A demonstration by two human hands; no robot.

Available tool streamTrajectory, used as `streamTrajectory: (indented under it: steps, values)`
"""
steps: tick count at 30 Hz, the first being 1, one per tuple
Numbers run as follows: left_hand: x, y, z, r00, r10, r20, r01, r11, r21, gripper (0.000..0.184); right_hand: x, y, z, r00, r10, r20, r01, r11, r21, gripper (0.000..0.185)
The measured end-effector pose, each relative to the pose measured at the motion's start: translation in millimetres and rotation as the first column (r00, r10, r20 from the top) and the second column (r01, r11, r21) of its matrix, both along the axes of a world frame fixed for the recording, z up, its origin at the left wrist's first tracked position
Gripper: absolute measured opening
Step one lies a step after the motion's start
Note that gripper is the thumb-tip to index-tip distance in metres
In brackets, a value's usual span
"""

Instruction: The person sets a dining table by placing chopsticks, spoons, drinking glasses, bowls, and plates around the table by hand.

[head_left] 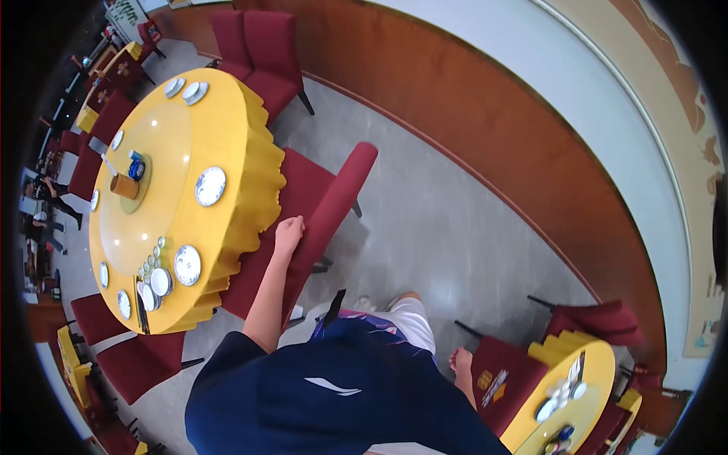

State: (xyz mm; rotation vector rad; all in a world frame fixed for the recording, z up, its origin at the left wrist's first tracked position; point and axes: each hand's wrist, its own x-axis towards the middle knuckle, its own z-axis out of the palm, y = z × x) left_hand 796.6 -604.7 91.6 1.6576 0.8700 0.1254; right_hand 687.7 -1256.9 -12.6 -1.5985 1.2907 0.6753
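Note:
My left hand [289,233] is curled closed, with no object visible in it. It appears over the dark red chair [331,208] beside the large round table; whether it touches the backrest, I cannot tell. Low on the right, my right hand [459,359] hangs by my side, its fingers curled and nothing seen in them. Just right of it is another red chair [497,379] with a printed back.
The large yellow-covered table [246,152] carries plates [210,186], small glasses [157,252], stacked bowls [161,282] and a brown container [123,186]. A second yellow table [599,360] stands lower right. A curved wood-panelled wall [470,98] runs behind. People [50,191] are far left.

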Motion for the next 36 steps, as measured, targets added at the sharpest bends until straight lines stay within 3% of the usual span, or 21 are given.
streamTrajectory:
  steps: [4,6,9,10,13,14,15,17,18,19,20,21,22,24,25,26,28,30,32,33,36]
  values:
    - [83,-8,6,0.987,-0.094,-0.133,0.12,0.973,0.199,0.035,124,-10,-28,0.996,0.071,-0.048,-0.072,0.997,-0.014,0.017]
    - [109,-19,4,0.973,-0.072,-0.217,0.126,0.962,0.243,0.035,181,-9,-48,0.969,0.233,-0.075,-0.232,0.972,0.029,0.018]
    - [143,-38,-8,0.907,0.309,-0.286,-0.174,0.894,0.414,0.038,291,-10,-66,0.906,0.406,-0.122,-0.385,0.909,0.161,0.019]
    - [166,-58,30,0.84,0.434,-0.327,-0.24,0.836,0.493,0.038,322,-6,-59,0.865,0.483,-0.135,-0.462,0.872,0.163,0.019]
    - [201,-67,35,0.811,0.5,-0.304,-0.29,0.794,0.533,0.037,469,37,-57,0.709,0.698,-0.098,-0.685,0.715,0.139,0.021]
    - [210,-73,40,0.779,0.529,-0.337,-0.309,0.791,0.529,0.037,513,51,-55,0.642,0.76,-0.096,-0.75,0.649,0.125,0.022]
    - [214,-72,35,0.745,0.559,-0.364,-0.317,0.777,0.544,0.038,566,61,-68,0.474,0.875,-0.1,-0.871,0.483,0.095,0.02]
    - [230,-79,39,0.69,0.629,-0.358,-0.385,0.738,0.554,0.038,678,87,-82,0.418,0.908,0.017,-0.906,0.415,0.087,0.022]
    - [241,-79,41,0.655,0.671,-0.346,-0.423,0.706,0.568,0.038,739,113,-72,0.234,0.972,-0.027,-0.972,0.232,-0.048,0.022]
    - [253,-79,46,0.618,0.693,-0.372,-0.44,0.697,0.567,0.038,808,120,-104,-0.154,0.988,0.031,-0.967,-0.145,-0.208,0.018]
    - [263,-76,47,0.581,0.709,-0.399,-0.453,0.689,0.566,0.038,895,86,-238,-0.251,0.915,0.318,-0.905,-0.105,-0.412,0.015]
    - [272,-69,41,0.533,0.72,-0.444,-0.47,0.689,0.552,0.037,931,149,-148,-0.273,0.909,0.316,-0.9,-0.125,-0.417,0.015]
    - [279,-58,32,0.521,0.731,-0.442,-0.489,0.679,0.547,0.037,923,249,-24,0.426,0.889,0.171,-0.87,0.454,-0.193,0.015]
    - [293,-26,1,0.661,0.68,-0.318,-0.623,0.733,0.271,0.037,982,317,-17,0.452,0.807,0.38,-0.862,0.505,-0.049,0.019]
    - [302,-8,-34,0.665,0.734,-0.136,-0.746,0.662,-0.073,0.035,998,354,0,0.402,0.844,0.355,-0.881,0.463,-0.101,0.021]
    - [323,13,-35,0.649,0.75,-0.128,-0.761,0.643,-0.089,0.035,1002,402,19,0.355,0.874,0.333,-0.896,0.42,-0.147,0.023]
    - [367,39,-36,0.524,0.823,-0.221,-0.775,0.353,-0.524,0.03,1008,472,45,0.274,0.86,0.43,-0.959,0.28,0.052,0.025]
    - [421,74,-46,0.504,0.841,-0.196,-0.728,0.292,-0.62,0.028,1007,549,71,0.105,0.927,0.36,-0.994,0.112,0.001,0.025]
    - [468,113,-58,0.494,0.85,-0.185,-0.673,0.238,-0.701,0.025,1015,604,66,0.005,0.906,0.424,-1.0,0.007,-0.004,0.027]
    - [487,128,-64,0.537,0.827,-0.165,-0.678,0.307,-0.668,0.024,1016,628,64,-0.021,0.921,0.389,-1.0,-0.019,-0.009,0.028]
    - [534,176,-35,0.527,0.843,-0.106,-0.667,0.334,-0.666,0.025,1017,698,45,0.074,0.958,0.276,-0.977,0.015,0.212,0.029]
